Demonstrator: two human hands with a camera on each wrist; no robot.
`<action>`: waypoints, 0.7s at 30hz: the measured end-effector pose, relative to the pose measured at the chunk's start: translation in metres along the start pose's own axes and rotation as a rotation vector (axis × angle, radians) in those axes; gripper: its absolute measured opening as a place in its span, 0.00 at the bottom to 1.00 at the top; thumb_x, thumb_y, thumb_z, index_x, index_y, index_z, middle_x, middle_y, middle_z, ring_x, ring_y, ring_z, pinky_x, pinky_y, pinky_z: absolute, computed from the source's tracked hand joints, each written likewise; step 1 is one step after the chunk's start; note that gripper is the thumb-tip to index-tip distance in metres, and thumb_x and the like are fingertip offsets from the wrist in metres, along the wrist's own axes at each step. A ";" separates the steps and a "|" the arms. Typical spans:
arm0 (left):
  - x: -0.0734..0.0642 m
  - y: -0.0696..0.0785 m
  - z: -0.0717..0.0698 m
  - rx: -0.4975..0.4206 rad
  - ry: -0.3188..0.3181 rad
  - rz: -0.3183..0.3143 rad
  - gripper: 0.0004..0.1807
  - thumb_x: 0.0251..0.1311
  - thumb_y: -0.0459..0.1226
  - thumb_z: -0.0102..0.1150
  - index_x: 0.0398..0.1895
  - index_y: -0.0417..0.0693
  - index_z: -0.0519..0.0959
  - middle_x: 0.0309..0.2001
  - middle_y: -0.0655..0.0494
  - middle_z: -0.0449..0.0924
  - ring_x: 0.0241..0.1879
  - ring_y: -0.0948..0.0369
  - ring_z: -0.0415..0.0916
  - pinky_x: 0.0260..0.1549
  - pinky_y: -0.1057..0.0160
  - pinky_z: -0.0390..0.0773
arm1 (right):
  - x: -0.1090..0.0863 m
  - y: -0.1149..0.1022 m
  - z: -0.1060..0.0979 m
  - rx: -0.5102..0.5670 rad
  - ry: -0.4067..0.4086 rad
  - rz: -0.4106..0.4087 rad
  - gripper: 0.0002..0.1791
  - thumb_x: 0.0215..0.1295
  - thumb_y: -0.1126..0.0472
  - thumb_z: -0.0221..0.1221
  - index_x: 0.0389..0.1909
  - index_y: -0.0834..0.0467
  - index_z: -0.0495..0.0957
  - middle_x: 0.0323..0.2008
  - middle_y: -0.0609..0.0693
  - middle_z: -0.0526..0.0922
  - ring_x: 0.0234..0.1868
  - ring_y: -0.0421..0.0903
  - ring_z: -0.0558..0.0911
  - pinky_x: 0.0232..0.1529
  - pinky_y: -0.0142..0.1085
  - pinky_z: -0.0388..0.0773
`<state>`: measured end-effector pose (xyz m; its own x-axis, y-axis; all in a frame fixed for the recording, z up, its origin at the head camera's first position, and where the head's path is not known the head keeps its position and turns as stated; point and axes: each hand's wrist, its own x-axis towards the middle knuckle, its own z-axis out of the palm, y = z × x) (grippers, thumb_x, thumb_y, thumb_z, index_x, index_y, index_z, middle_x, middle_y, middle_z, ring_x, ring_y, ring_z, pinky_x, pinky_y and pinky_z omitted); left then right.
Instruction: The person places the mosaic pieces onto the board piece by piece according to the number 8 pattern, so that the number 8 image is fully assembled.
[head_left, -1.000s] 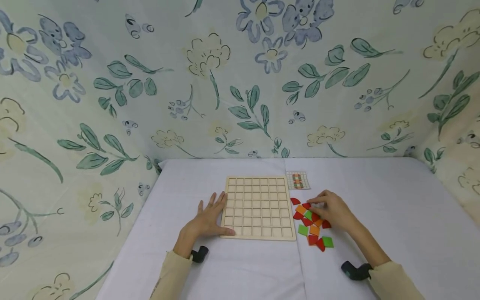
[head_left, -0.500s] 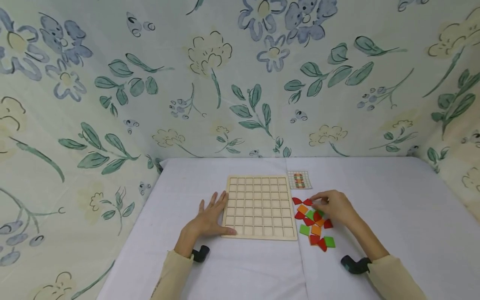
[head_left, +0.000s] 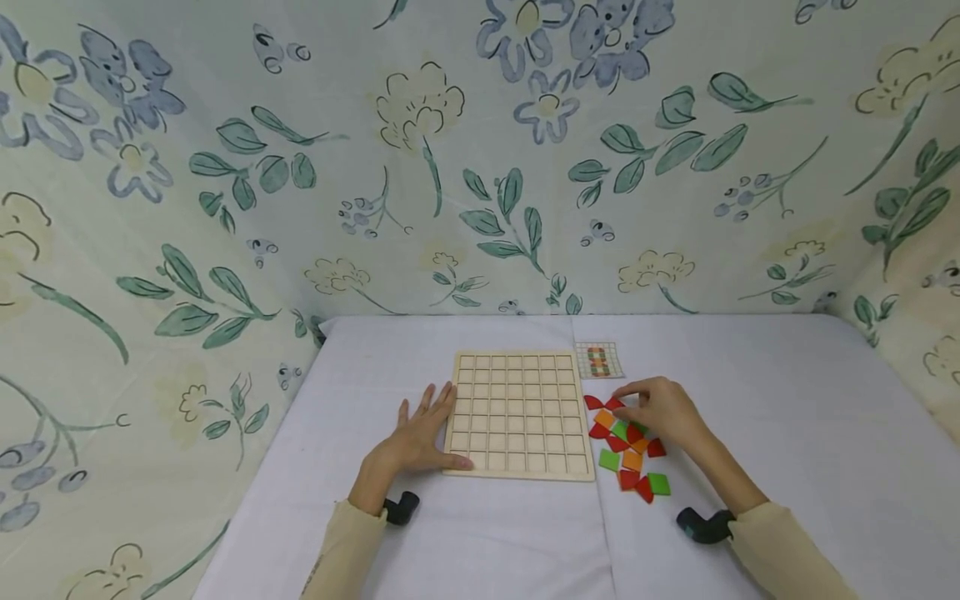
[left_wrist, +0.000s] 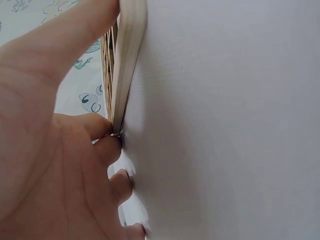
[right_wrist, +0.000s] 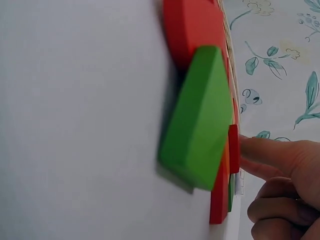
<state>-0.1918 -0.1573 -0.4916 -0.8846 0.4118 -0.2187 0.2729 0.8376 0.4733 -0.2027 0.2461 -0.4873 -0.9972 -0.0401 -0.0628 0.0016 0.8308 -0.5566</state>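
Observation:
A square wooden board with a grid of recessed cells lies flat in the middle of the table. My left hand rests on its left side with fingers spread, the thumb over the near left corner; the left wrist view has the board's edge beside that thumb. Right of the board, my right hand pinches a red quarter-circle piece between thumb and index finger, low over a loose cluster. That cluster holds red, orange and green pieces. A green square looms large in the right wrist view.
A small pattern card lies at the board's far right corner. White cloth covers the table, and a floral curtain hangs behind. Each wrist wears a black camera mount.
The red quarter-circle piece has shifted away from the cluster toward the card. My right thumb and index finger have moved left around it. The left hand keeps its place on the board.

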 end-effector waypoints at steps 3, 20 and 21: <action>0.000 0.000 0.000 -0.004 0.002 0.002 0.71 0.48 0.62 0.76 0.85 0.46 0.41 0.86 0.49 0.36 0.85 0.44 0.28 0.78 0.29 0.28 | 0.001 -0.001 0.000 0.000 0.008 -0.006 0.22 0.61 0.53 0.74 0.51 0.62 0.88 0.17 0.49 0.71 0.19 0.45 0.71 0.19 0.33 0.72; 0.002 0.001 0.000 0.004 0.005 -0.003 0.71 0.48 0.62 0.77 0.85 0.45 0.42 0.86 0.49 0.36 0.85 0.44 0.28 0.77 0.29 0.28 | 0.002 0.000 -0.003 -0.046 0.026 0.003 0.24 0.58 0.51 0.75 0.49 0.64 0.88 0.22 0.51 0.76 0.23 0.46 0.72 0.21 0.34 0.74; 0.002 0.001 0.000 0.004 0.005 -0.003 0.71 0.48 0.62 0.77 0.85 0.45 0.42 0.86 0.50 0.36 0.85 0.44 0.28 0.77 0.28 0.28 | 0.002 -0.001 -0.003 -0.061 0.039 0.005 0.24 0.57 0.50 0.76 0.47 0.64 0.88 0.23 0.53 0.78 0.24 0.46 0.72 0.21 0.34 0.74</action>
<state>-0.1929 -0.1554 -0.4919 -0.8875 0.4071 -0.2160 0.2713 0.8403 0.4693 -0.2046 0.2463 -0.4844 -0.9994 -0.0151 -0.0320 0.0031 0.8634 -0.5045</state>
